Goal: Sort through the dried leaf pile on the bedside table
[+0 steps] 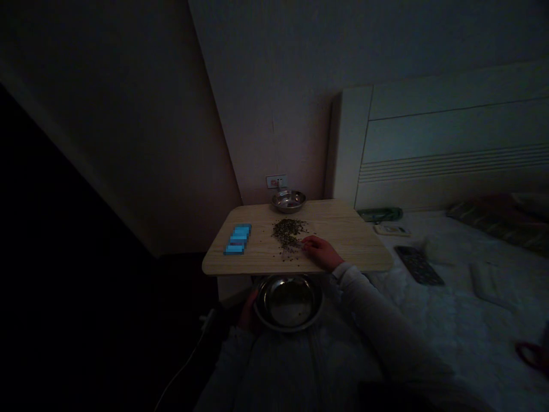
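A person's right hand [321,252] reaches over a wooden tabletop [354,232] to the edge of a heap of small dark grains [287,230], which lies just to its left; whether it pinches any cannot be told. Beyond the hand stands a small metal bowl [289,209]. Nearer the body, below that hand, the left hand [248,312] grasps the left side of a large metal bowl [288,328]
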`<state>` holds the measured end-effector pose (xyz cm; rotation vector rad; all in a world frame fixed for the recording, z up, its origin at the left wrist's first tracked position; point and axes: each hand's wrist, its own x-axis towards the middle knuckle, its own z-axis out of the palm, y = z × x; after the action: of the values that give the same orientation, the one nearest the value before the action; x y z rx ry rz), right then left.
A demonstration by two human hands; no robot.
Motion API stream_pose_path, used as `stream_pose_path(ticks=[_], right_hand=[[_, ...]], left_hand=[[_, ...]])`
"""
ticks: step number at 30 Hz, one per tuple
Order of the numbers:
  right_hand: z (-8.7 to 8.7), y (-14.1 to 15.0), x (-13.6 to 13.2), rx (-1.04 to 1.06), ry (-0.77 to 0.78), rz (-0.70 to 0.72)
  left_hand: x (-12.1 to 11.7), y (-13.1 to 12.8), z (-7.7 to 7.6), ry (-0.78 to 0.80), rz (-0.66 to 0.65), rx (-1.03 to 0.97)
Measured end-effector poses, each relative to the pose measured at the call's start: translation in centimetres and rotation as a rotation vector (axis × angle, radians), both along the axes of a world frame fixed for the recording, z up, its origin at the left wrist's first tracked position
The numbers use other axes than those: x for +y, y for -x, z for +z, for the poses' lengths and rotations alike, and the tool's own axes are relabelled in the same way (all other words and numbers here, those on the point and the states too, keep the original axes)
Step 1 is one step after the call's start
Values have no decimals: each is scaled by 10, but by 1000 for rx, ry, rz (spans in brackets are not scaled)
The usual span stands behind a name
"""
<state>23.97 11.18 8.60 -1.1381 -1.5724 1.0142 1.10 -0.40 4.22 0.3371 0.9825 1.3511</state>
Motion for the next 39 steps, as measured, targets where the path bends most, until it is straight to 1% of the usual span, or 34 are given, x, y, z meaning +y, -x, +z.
stream_pose_path(ticks=[2, 6, 8, 11, 16, 21, 26, 29, 34, 39], right_hand=[[1, 0, -1, -14, 12, 4], [2, -1, -2, -21, 14, 32], [2, -1, -3, -18, 19, 50], [2, -1, -3, -8, 34, 62], [3, 0, -4, -62, 54, 63], [6, 2, -8, -121, 53, 53], [9, 1, -11, -150, 62, 90], [10, 0, -11, -170, 68, 107], [13, 2, -14, -160, 97, 113], [14, -1, -16, -99, 141, 202]], left_hand=[[1, 1, 0, 4, 3, 23], [0, 1, -2, -18, -82, 0], [-1, 0, -4, -22, -105, -26], [-1, 0, -6, -8, -92, -48], [1, -1, -4, 36, -12, -16], [0, -1, -2, 23, -50, -31], [2, 2, -9, -13, -3, -11], [3, 3, -12, -5, -26, -35], [2, 2, -11, 21, -28, -52], [1, 2, -11, -9, -83, -54]])
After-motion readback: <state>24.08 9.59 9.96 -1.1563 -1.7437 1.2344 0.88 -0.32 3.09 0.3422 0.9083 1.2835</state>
